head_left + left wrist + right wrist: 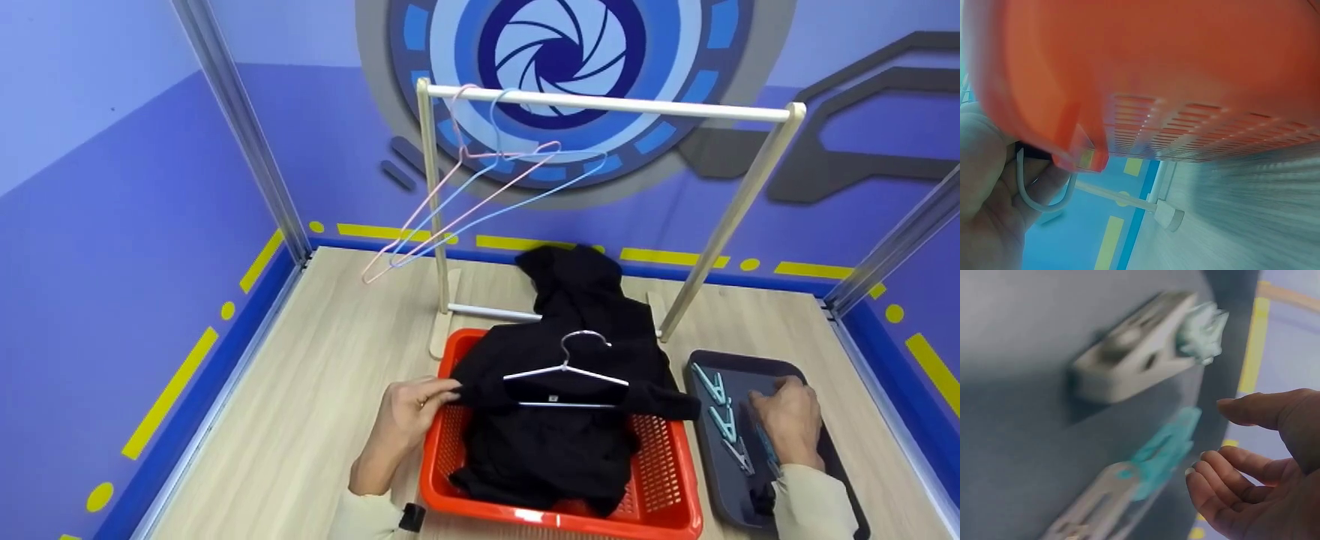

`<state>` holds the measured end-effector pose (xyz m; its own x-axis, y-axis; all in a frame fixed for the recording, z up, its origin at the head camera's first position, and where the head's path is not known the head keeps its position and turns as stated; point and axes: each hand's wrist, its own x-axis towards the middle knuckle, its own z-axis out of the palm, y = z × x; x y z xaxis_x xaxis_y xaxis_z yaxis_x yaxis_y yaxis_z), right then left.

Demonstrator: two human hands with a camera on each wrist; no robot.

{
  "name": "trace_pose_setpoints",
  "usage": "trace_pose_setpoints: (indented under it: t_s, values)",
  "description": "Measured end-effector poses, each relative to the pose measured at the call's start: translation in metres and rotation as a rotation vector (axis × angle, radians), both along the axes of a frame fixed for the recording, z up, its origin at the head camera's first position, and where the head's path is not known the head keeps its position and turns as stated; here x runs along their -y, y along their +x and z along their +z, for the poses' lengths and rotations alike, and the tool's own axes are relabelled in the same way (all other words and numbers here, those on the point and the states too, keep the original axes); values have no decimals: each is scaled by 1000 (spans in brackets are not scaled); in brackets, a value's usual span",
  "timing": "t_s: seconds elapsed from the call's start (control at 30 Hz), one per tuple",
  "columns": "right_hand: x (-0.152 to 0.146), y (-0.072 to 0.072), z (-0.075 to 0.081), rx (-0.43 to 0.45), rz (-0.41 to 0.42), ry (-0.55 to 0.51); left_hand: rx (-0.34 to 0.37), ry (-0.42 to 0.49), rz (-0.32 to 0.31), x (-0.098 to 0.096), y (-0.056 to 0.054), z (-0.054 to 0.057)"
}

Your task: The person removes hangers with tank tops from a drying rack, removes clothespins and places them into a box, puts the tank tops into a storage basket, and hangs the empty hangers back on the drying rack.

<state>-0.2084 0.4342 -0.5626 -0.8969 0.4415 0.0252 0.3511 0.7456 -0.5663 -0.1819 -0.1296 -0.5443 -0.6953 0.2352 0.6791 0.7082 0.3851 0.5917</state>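
A black garment (592, 330) with a white hanger (565, 368) in its neck lies across the red basket (686, 487). My left hand (409, 405) pinches the garment's left end at the basket's rim. In the left wrist view, a pale curved hanger end (1044, 207) and a bit of black cloth show at that hand. My right hand (789, 420) hovers over the dark grey tray (750, 365), thumb apart from its bent fingers, with nothing between them. Several teal clothespins (724, 421) lie in the tray; blurred ones (1165, 453) appear beside the fingers in the right wrist view.
Behind the basket stands a wooden rack with a white rail (615, 104). A pink hanger (420, 210) and a blue hanger (525, 199) hang at its left end. More black cloth (551, 465) fills the basket. Blue-purple walls (150, 225) enclose the table.
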Motion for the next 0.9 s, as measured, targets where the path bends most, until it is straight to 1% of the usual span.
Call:
trace_pose_setpoints:
  t_s: [0.17,0.23,0.43,0.67,0.77,0.9]
  values:
    - [21,0,20,-105,7,-11,-36,-10,12,0,-1,-1]
    - [29,1,29,-130,18,-21,-42,-14,16,0,-1,-1]
    - [55,5,58,-180,74,-41,-43,-12,15,0,0,-1]
    - [84,15,89,-226,146,-84,-13,-20,23,1,1,0]
    - [96,20,98,-259,189,-78,-10,-25,29,1,0,0]
    - [112,26,104,-333,260,-55,-4,-28,36,1,0,-1]
